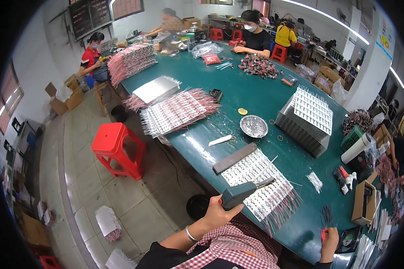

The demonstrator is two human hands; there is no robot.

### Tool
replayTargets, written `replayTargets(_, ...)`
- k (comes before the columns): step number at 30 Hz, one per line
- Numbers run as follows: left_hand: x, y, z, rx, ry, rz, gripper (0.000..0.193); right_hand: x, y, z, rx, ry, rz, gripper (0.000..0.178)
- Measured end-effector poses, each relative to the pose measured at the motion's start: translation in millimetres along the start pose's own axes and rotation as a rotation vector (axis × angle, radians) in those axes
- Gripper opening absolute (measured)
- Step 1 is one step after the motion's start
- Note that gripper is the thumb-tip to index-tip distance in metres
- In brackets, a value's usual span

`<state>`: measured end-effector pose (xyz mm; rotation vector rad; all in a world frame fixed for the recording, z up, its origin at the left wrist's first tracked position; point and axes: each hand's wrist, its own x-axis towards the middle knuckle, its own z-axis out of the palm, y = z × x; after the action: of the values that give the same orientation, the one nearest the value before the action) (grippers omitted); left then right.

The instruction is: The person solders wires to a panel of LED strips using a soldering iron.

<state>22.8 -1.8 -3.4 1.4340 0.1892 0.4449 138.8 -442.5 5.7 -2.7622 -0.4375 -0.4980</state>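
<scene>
head view: my two bare hands at the near side of a green bench [296, 167].
left hand [217, 214]: fingers wrapped round the grip of a dark green hand tool [238, 196]; its metal barrel points over a white sheet [239, 174]; whether it touches, i cannot tell.
right hand [330, 243]: fingers closed on a wire bundle [326, 217], red by my grip, dark strands fanning away from me.
white sheet: flat on the bench before me, patterned in rows; red and dark wire fringe [280, 208] on the near side, dark bar [234, 158] along the far left edge.
handling, tool: likely rigid, weightier than the wires; i would keep to the grip, clear of the barrel, possibly hot.
handling, wires: likely light, springy, quick to tangle; best pinched where they gather.
handling, sheet: likely thin, fairly stiff; best lifted by the side edges, away from the fringe.
alongside: silver bowl [254, 126] beyond; loose white strands [314, 181] to the right.
</scene>
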Motion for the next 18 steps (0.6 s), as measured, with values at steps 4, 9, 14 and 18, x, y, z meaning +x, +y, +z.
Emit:
replayTargets(4,-1,-1,-4,0.012,0.036,-0.019,0.027,26,-28,-6,-0.198,-0.247,-0.081,0.004)
replayTargets(9,-5,-8,-5,-0.036,0.081,-0.085,0.024,46,-27,29,-0.489,-0.281,-0.387,0.008)
replayTargets(14,-5,-9,-7,-0.051,0.078,-0.135,0.024,49,-37,39,-0.547,-0.336,-0.507,0.013)
replayTargets(18,-4,-5,-5,-0.044,0.095,-0.124,0.025,50,-34,38,-0.639,-0.340,-0.517,0.013)
